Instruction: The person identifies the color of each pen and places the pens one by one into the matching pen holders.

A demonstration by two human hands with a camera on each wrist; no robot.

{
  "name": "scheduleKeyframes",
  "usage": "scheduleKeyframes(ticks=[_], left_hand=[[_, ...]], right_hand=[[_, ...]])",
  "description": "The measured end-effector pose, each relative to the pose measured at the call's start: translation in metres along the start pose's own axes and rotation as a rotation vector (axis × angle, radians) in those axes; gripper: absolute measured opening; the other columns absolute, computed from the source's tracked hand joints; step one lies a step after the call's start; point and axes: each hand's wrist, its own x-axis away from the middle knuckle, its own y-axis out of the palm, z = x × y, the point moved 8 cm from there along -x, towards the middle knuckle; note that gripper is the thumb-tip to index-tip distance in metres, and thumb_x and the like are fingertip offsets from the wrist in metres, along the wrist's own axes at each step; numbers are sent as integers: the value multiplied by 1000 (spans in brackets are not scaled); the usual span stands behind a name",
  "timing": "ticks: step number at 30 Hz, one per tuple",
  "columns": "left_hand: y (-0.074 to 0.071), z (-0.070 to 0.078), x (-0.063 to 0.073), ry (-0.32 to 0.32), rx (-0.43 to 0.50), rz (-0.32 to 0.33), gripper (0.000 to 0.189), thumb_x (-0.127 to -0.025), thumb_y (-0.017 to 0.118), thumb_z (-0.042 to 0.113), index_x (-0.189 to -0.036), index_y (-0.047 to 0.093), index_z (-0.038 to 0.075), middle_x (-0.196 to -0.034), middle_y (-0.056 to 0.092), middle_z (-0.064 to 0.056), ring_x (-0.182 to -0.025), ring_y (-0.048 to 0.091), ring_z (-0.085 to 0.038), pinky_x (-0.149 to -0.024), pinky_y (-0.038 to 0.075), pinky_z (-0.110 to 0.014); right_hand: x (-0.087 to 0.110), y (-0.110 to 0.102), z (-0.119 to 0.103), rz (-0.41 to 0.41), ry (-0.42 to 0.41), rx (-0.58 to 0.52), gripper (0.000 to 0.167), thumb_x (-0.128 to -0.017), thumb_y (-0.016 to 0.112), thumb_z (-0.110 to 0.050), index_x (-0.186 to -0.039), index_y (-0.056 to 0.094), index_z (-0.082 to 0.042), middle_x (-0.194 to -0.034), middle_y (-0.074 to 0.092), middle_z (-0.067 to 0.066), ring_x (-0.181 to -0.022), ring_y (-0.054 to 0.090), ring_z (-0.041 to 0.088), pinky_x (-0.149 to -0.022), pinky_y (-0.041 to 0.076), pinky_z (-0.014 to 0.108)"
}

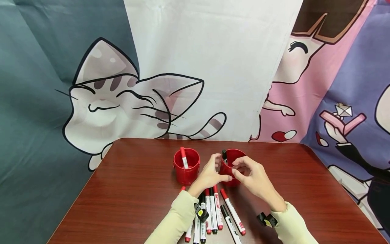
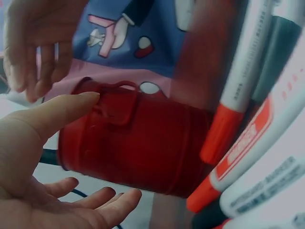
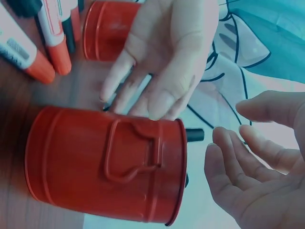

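Note:
A red metal bucket point(image 1: 230, 173) stands on the table, with a black-capped marker point(image 1: 224, 155) leaning inside it at the left rim. My left hand point(image 1: 210, 173) is spread at the bucket's left side, thumb and fingers apart around it; whether it touches the wall I cannot tell. Over the right rim is my right hand point(image 1: 251, 174), its fingers loosely bent. In the right wrist view this hand point(image 3: 262, 176) holds nothing and stands off the bucket's mouth. The marker's black end point(image 3: 194, 135) sticks out past the rim there.
A second red bucket point(image 1: 186, 174) stands to the left, holding a red-capped marker point(image 1: 184, 157). Several red-capped and black-capped markers point(image 1: 213, 210) lie in a row nearer to me, partly behind my left forearm. A printed cloth point(image 1: 213, 67) hangs behind the brown table point(image 1: 122, 193).

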Motion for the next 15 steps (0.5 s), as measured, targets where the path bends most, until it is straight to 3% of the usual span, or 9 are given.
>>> scheduleKeyframes(ticks=[4,10,15], left_hand=[[-7,5,5,2,18,-9,79,-72,77,25,-137,32,19,-132,45,-9,-119,44,-26,-93,46,-37],[-21,20,14,93,93,-1,77,-74,76,23,-136,32,21,-134,44,-12,-120,45,-28,-97,42,-39],[-40,36,20,150,112,24,79,-71,79,28,-135,33,27,-132,46,-5,-118,48,-23,-96,43,-38]], right_hand=[[7,6,-3,-17,-1,-11,24,-79,71,-8,-98,59,-16,-89,62,-4,-77,62,11,-67,54,26],[16,19,0,-60,10,-3,24,-78,72,-10,-95,59,-21,-87,62,-6,-76,61,9,-62,54,27],[25,29,3,-109,47,-24,24,-78,73,-11,-93,58,-24,-84,61,-8,-75,60,9,-65,54,26]])
